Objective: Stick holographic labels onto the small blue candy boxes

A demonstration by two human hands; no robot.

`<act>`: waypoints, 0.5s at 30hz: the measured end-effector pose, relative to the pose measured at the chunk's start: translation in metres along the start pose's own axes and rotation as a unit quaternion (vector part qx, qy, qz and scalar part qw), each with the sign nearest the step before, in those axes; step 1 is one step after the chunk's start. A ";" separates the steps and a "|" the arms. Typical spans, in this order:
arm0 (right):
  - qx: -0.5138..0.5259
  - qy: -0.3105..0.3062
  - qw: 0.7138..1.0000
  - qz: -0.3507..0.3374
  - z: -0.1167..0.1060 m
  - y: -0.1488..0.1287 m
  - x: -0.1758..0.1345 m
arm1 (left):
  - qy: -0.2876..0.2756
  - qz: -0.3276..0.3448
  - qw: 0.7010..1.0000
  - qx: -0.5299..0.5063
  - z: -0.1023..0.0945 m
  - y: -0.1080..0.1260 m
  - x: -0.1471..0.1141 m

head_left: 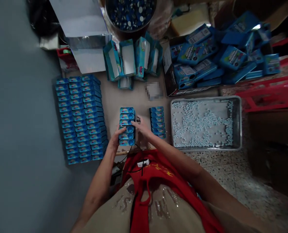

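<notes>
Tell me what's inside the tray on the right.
Inside the tray lie many small pale-blue pellets, scattered, with bare bottom showing between them. Where they bunch thickly, the bottom is covered and cannot be seen.

Near the table (pixel 134 98)'s front edge, we rest our left hand (pixel 115 135) against a column of blue packs (pixel 127 142), our right hand (pixel 143 126) touching its other side; a tray (pixel 207 149) of pellets (pixel 199 121) sits by the right edge.

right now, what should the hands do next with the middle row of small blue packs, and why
Perhaps nudge the third pack from the top against the fourth pack with the right hand, whose fingertip is at it: a dark gap seems to part them, and the left hand rests against the row.
</notes>
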State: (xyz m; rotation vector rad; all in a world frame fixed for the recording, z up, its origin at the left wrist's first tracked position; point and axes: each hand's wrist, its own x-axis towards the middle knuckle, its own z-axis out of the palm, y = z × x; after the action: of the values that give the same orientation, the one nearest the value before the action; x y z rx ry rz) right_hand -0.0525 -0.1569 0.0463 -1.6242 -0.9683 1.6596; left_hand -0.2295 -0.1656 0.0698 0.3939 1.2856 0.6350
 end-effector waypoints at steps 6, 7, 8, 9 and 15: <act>-0.142 0.106 0.978 -0.113 -0.106 -0.018 -0.034 | -0.097 -0.001 0.986 0.135 -0.005 0.058 0.007; -0.133 0.137 0.976 -0.103 -0.123 -0.016 -0.041 | -0.124 0.009 0.976 0.178 -0.004 0.075 0.012; -0.111 0.164 0.977 -0.082 -0.137 -0.015 -0.049 | -0.152 0.021 0.961 0.229 -0.001 0.093 0.019; -0.075 0.178 0.979 -0.058 -0.147 -0.013 -0.056 | -0.178 0.035 0.941 0.285 0.004 0.112 0.029; 0.057 0.010 0.997 -0.060 -0.154 -0.018 -0.081 | -0.112 0.140 0.889 0.421 0.105 0.168 0.113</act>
State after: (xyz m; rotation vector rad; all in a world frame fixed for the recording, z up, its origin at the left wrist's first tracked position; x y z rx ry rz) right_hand 0.1045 -0.2021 0.1092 -1.4756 -0.9253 1.5863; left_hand -0.1476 0.0429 0.1119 1.3506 1.2358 0.2178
